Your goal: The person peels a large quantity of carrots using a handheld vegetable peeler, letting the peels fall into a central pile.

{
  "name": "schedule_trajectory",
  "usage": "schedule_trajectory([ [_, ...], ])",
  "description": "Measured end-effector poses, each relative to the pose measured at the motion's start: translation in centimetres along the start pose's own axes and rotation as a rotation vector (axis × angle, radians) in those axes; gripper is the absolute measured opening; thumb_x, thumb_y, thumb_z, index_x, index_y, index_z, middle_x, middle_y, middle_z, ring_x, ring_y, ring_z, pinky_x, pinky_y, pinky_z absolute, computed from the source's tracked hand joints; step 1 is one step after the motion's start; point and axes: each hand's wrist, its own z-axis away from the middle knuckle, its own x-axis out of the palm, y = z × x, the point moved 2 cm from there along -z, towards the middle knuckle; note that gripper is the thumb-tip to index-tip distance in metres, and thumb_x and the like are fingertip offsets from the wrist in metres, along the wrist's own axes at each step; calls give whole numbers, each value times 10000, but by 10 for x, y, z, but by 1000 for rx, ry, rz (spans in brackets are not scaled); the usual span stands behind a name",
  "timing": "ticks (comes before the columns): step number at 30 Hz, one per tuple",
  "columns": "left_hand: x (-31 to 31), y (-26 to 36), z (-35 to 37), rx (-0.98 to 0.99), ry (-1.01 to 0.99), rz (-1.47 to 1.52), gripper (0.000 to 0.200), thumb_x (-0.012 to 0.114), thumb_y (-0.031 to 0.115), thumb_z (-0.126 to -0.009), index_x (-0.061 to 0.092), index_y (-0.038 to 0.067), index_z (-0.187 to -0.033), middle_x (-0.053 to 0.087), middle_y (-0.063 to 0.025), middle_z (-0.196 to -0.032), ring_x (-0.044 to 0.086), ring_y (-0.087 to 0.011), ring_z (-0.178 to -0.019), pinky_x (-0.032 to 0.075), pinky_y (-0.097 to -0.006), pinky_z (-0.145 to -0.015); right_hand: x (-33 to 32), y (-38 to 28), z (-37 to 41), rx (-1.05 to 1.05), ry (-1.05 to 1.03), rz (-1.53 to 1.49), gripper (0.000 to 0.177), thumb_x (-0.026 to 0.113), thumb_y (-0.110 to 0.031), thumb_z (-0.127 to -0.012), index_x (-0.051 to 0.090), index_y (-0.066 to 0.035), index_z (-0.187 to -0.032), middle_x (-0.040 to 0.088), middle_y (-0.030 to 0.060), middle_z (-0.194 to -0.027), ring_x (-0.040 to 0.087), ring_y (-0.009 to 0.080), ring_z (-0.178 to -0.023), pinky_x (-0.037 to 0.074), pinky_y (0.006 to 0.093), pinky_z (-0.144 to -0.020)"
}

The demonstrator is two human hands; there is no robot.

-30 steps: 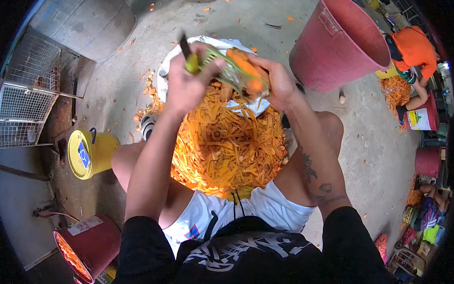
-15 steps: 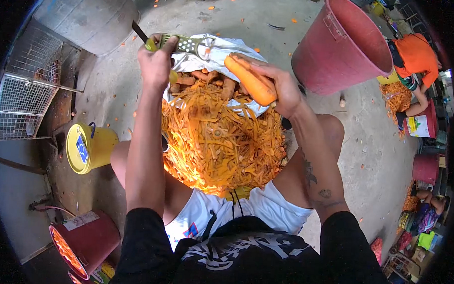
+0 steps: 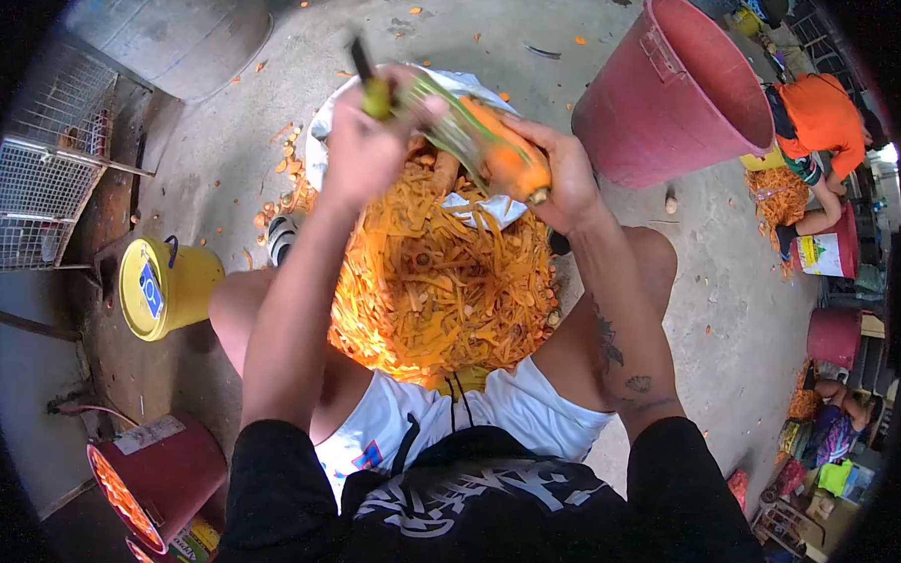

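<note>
My left hand (image 3: pixel 361 154), smeared by motion, is closed around a green-edged peeler (image 3: pixel 462 133) and a knife with a yellow-green handle (image 3: pixel 376 98); the knife's dark blade points up. The peeler lies against a carrot (image 3: pixel 522 165), its outline blurred. My right hand (image 3: pixel 570 186) grips that carrot, its stem end towards me. Below both hands, a large heap of orange carrot peelings (image 3: pixel 440 291) fills the space between my knees. Behind the heap, unpeeled carrots (image 3: pixel 444 172) lie on a white sack (image 3: pixel 322 128), partly hidden by my hands.
A tall red bin (image 3: pixel 665 100) stands at the back right. To the left are a yellow bucket (image 3: pixel 187 290) with a blue label and a maroon bucket (image 3: pixel 171 475) holding orange pieces. Scraps litter the concrete floor (image 3: pixel 459 34). A person in orange (image 3: pixel 823 116) bends over at far right.
My left hand has moved right and slightly down, bringing the peeler from above the sack onto the carrot. The right hand still holds the carrot in nearly the same place.
</note>
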Motion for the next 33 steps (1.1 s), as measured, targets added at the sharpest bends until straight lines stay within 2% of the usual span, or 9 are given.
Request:
schedule_trajectory([
  [3,-47,-26,-33,-121,256,10,106,715,101,-932,642,52,-873,620,5,-686,481,-49,-525,379,-229,-473,6,3,5,4,61,39,467,435,-328,-1088,557,43,-1343,677,124,-1001,660,188,-824,548,312,-771],
  [7,-12,-3,-5,-238,129,108,127,739,144,-920,650,56,-905,600,8,-708,513,-70,-574,412,-256,-513,9,-2,2,0,14,-63,469,447,-335,-1078,571,38,-1335,684,126,-1019,655,183,-838,536,301,-757],
  [9,16,13,13,137,-43,11,136,758,150,-911,673,58,-963,618,5,-774,556,-100,-679,462,-267,-633,15,-2,2,-17,52,-97,467,450,-332,-1074,574,39,-1330,686,128,-1026,654,184,-843,534,300,-761],
  [17,-30,-14,-14,-200,249,55,153,742,152,-933,642,37,-933,633,-9,-777,540,-77,-621,426,-243,-545,19,0,6,-44,134,-56,465,468,-318,-1056,561,39,-1339,683,124,-1054,665,176,-876,536,303,-783],
  [20,24,25,17,208,-27,13,166,706,164,-959,624,21,-974,614,18,-807,520,-70,-644,388,-225,-556,12,0,6,-7,119,-91,464,456,-308,-1062,548,21,-1376,684,115,-1081,675,181,-934,537,304,-808],
  [27,-43,-23,-25,-174,305,30,131,705,161,-962,628,75,-901,573,32,-711,445,-45,-559,320,-242,-496,8,2,7,10,7,-52,478,440,-303,-1073,494,7,-1433,638,88,-1006,604,168,-818,507,297,-767],
  [29,-6,5,-3,-134,135,92,143,738,156,-942,644,49,-964,606,10,-767,537,-77,-624,447,-269,-561,6,1,4,44,-92,-100,471,434,-309,-1076,495,-1,-1427,637,85,-996,602,159,-814,505,288,-744],
  [31,20,20,17,106,-74,-24,99,721,116,-938,659,56,-987,626,-16,-849,611,-136,-813,510,-301,-716,33,-9,8,-16,201,-124,448,427,-307,-1074,514,-3,-1392,634,87,-978,596,146,-803,495,274,-720],
  [33,5,19,6,-15,-62,103,109,734,119,-929,671,49,-984,651,-30,-857,605,-126,-759,510,-287,-698,20,-5,11,-10,101,-44,448,426,-310,-1071,518,-3,-1385,635,89,-976,593,145,-800,488,274,-712],
])
